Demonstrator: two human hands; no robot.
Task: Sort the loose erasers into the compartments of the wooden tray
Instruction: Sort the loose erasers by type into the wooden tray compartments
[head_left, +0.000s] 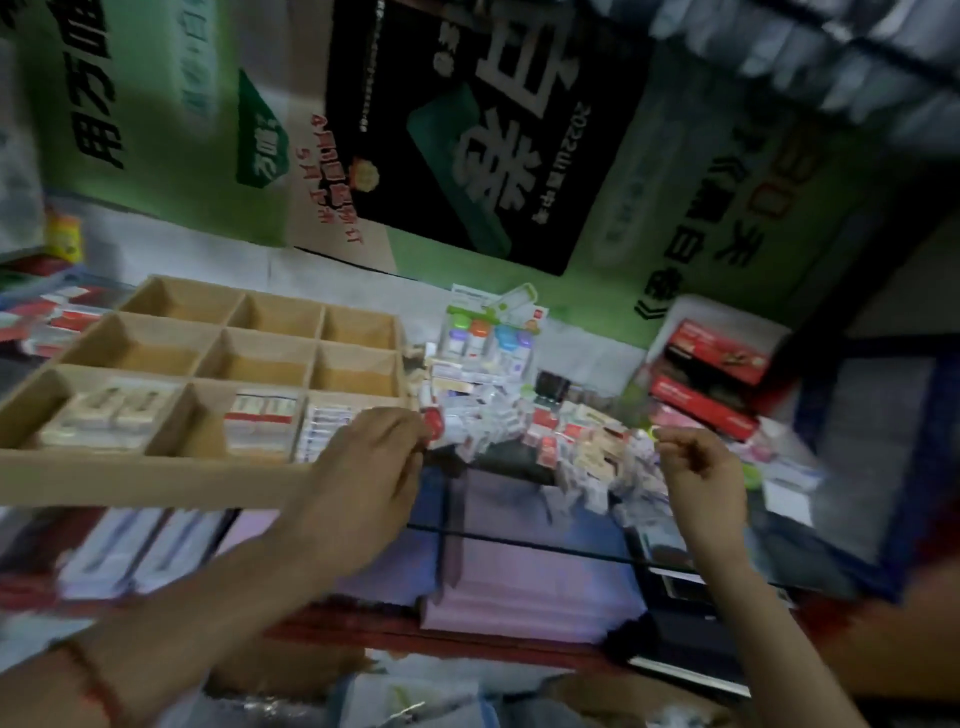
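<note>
Blurry frame. Wooden tray (156, 480) sits on the left of the counter (524, 525), divided three by three. Its near row holds packed erasers: pale ones near-left (106, 418), red-and-white ones in the middle (260, 421), more in the near-right compartment (324, 434). Pile of loose erasers (514, 415) lies just right of the tray, between the two hands. Left hand (363, 462) is over the tray's near-right corner, fingertips pinching a red-and-white eraser (435, 425) at the pile's left edge. Right hand (698, 467) is at the pile's right side with fingers curled and thumb against forefinger — cannot tell whether it grasps anything. Blister pack (483, 332) of colourful items is just beyond the pile, and the red boxes (714, 358) are stacked far right. Green and black posters (467, 130) are behind — text too blurred to read.
</note>
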